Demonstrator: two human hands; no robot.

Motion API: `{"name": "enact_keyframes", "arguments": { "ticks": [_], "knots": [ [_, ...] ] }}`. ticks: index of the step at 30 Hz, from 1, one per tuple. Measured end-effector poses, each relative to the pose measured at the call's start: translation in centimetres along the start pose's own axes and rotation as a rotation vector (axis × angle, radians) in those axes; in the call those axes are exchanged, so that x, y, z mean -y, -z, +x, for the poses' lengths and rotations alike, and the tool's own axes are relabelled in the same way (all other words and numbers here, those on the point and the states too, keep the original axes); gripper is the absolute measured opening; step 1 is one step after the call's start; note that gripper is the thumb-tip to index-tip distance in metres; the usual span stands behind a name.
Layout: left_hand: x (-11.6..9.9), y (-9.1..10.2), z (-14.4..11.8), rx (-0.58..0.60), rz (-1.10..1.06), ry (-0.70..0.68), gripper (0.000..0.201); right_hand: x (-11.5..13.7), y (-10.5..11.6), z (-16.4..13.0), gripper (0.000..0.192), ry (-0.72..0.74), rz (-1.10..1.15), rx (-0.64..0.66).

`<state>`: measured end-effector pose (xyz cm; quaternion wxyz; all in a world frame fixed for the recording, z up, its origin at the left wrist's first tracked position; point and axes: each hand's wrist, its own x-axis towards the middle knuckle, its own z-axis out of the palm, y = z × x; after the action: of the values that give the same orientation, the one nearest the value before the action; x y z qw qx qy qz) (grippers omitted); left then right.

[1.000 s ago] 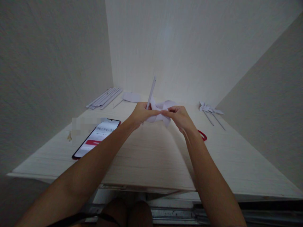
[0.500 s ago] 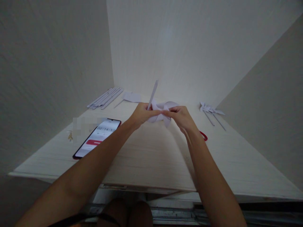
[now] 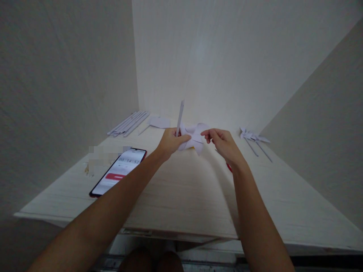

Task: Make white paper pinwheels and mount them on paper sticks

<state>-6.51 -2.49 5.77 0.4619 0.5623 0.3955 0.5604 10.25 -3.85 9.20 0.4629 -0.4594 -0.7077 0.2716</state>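
Note:
My left hand holds a white paper pinwheel together with a thin white stick that points up from my fingers. My right hand is just right of the pinwheel, with thumb and fingertips pinched at the edge of its right blade. Both hands hover above the pale wooden table, near its far middle.
A phone with a lit timer screen lies at the left. Several white paper sticks and a paper piece lie far left. Two finished pinwheels lie far right. A red object peeks out behind my right wrist. Walls close in on three sides.
My right hand has drawn a little to the right, from over the pinwheel's middle to its right edge. The stick now stands more upright. The view has shifted slightly.

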Motion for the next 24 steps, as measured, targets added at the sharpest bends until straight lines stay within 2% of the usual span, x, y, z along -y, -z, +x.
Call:
{"name": "enact_keyframes", "arguments": {
  "ticks": [3, 6, 10, 14, 17, 24],
  "knots": [
    [0.0, -0.2, 0.0, -0.032, 0.009, 0.021, 0.016, -0.1, 0.4, 0.1, 0.020, 0.048, -0.009, -0.029],
    [0.1, -0.5, -0.2, -0.006, -0.001, 0.091, 0.014, 0.2, 0.6, -0.2, 0.016, 0.058, 0.027, -0.051],
    [-0.3, -0.5, -0.4, 0.022, 0.012, 0.168, 0.010, 1.1, 0.8, -0.8, 0.030, 0.056, 0.085, -0.055],
    [-1.2, -0.4, -0.4, 0.083, 0.031, 0.163, 0.007, 1.8, 1.0, -1.1, 0.022, 0.054, 0.083, -0.110],
    [-1.7, -0.4, -0.4, 0.147, 0.094, 0.194, 0.005, 1.9, 1.4, -1.2, 0.023, 0.071, 0.085, -0.097],
    [-2.0, -0.9, 0.1, 0.175, 0.226, 0.214, 0.003, 1.2, 2.5, -1.9, 0.024, 0.028, 0.134, -0.087]
  ]
}}
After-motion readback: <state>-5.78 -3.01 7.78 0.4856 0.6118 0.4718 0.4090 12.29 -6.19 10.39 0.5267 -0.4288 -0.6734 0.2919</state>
